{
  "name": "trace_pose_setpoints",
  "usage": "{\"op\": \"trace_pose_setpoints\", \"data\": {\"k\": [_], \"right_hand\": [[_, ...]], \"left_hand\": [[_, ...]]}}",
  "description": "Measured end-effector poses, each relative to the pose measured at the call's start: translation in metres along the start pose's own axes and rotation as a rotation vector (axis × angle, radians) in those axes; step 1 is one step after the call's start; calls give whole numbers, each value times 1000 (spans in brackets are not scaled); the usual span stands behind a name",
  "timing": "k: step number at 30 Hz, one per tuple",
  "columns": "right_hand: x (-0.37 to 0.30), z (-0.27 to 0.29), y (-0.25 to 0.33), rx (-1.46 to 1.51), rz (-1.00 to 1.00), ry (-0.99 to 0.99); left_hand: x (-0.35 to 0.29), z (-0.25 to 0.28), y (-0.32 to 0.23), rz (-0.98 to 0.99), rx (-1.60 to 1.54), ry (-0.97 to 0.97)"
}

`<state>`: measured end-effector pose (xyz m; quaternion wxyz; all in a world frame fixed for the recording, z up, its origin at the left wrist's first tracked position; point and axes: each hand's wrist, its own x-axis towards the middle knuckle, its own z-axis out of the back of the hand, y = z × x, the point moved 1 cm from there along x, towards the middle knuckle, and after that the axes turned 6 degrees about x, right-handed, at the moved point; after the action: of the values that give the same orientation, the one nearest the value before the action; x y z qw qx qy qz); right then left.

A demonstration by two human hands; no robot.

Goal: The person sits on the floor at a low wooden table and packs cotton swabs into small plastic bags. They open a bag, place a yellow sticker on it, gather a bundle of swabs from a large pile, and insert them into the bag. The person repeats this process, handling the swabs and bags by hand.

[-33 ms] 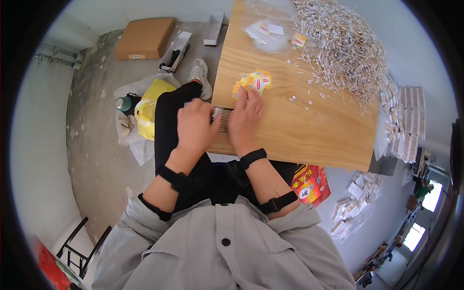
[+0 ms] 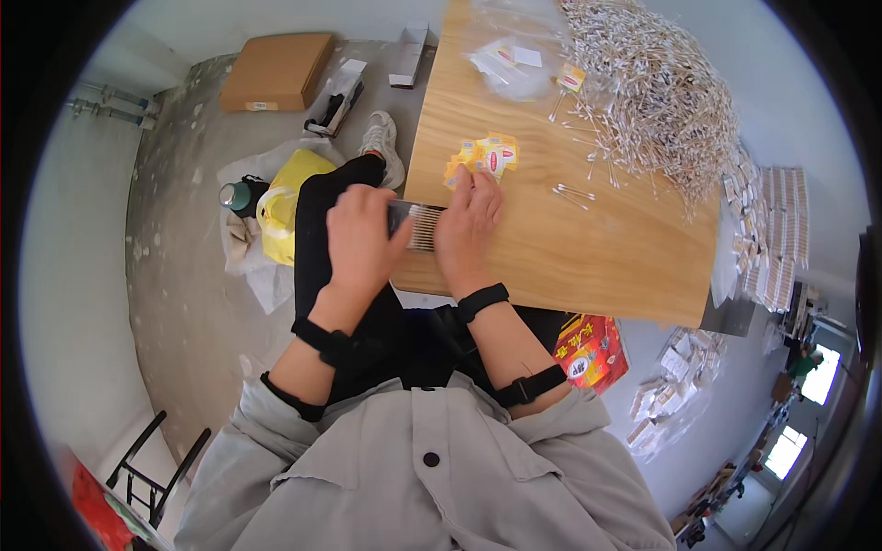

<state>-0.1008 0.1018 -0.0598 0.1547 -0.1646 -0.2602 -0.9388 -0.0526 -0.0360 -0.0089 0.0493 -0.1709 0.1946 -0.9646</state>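
A row of cotton swabs (image 2: 424, 228) lies side by side in a clear plastic bag (image 2: 399, 215) at the table's near left corner. My left hand (image 2: 360, 231) grips the bag's left edge, thumb against it and fingers curled over the side. At the swabs' other end rests my right hand (image 2: 467, 225), palm side down. Its fingers stretch forward, their tips at the near edge of a small pile of yellow-and-white cards (image 2: 497, 158). What lies under the right palm is hidden.
A large heap of loose swabs (image 2: 657, 101) covers the table's (image 2: 588, 266) far right. Clear bags (image 2: 514, 69) lie at the back, with a yellow card (image 2: 571, 77) beside them. Packed swabs (image 2: 781, 220) are stacked at right. A yellow bag (image 2: 280, 230) and a bottle (image 2: 234, 196) stand on the floor.
My left hand has shifted slightly left, away from the right one. More of the clear bag and the swabs shows between them. My right hand stays nearly in place.
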Motion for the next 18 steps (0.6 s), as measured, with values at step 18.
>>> {"op": "trace_pose_setpoints", "data": {"k": [18], "right_hand": [[3,-13,21,38,-10,26]], "left_hand": [[-38,-61,40,1006,-1491,154]]}}
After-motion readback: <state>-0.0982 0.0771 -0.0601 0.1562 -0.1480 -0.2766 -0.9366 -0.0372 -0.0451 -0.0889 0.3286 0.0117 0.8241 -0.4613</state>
